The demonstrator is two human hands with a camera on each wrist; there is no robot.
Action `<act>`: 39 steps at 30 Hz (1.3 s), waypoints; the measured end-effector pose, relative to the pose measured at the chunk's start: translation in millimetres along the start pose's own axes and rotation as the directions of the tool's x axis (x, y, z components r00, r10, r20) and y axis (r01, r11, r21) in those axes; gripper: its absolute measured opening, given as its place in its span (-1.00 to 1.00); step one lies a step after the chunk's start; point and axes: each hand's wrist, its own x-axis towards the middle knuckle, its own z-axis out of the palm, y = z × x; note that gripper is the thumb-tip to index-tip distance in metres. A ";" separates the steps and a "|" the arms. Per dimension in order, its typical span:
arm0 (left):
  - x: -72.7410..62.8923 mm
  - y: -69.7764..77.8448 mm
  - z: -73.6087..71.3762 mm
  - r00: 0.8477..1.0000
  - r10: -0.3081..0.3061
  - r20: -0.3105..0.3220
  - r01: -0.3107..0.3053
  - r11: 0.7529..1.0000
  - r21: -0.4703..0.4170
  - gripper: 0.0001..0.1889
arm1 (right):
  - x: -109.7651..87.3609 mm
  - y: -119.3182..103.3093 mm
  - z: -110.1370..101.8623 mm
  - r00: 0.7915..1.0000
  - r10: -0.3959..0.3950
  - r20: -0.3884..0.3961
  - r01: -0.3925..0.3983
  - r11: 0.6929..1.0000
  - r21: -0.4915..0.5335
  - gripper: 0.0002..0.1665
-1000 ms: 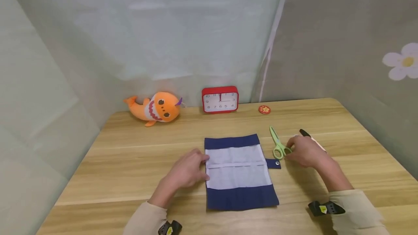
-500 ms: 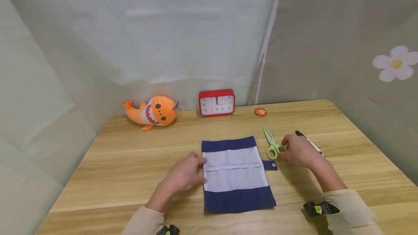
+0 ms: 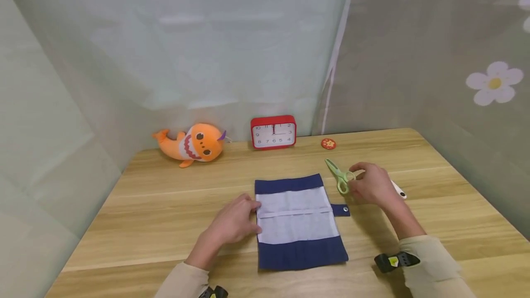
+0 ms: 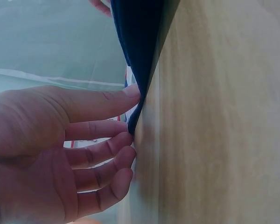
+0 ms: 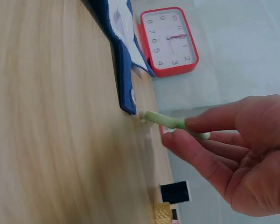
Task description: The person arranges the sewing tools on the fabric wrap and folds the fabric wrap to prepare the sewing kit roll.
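An unfolded navy fabric case (image 3: 302,254) with a pale lining lies flat on the table, its snap strap (image 3: 340,210) pointing right. At the case's left edge, my left hand (image 3: 235,220) rests with thumb and fingertips spread along it. The left wrist view shows the thumb and forefinger touching the navy edge (image 4: 139,56), the other fingers loosely bent. My right hand (image 3: 370,184) pinches one handle loop of the light green scissors (image 3: 341,174) between thumb and fingers. The blades point away to the upper left. Seen from the right wrist, the scissors (image 5: 162,119) appear edge-on, above the tabletop.
A white pen (image 3: 399,190) lies partly hidden behind my right hand. Along the back stand an orange shark plush (image 3: 203,142) and a red clock (image 3: 273,133), with a round red disc (image 3: 328,143) to their right. Fabric walls (image 3: 240,59) enclose the wooden table (image 3: 165,206).
My right hand has moved left and away from me with the scissors, whose blades now tilt further left. It now covers the pen's black end. My left hand stays at the case's edge.
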 end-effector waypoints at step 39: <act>0.9 -2.4 1.7 1.000 -0.006 0.010 0.006 1.000 0.006 -0.35 | 12.6 -0.6 12.5 0.988 -0.036 0.151 -0.081 0.709 0.700 -0.34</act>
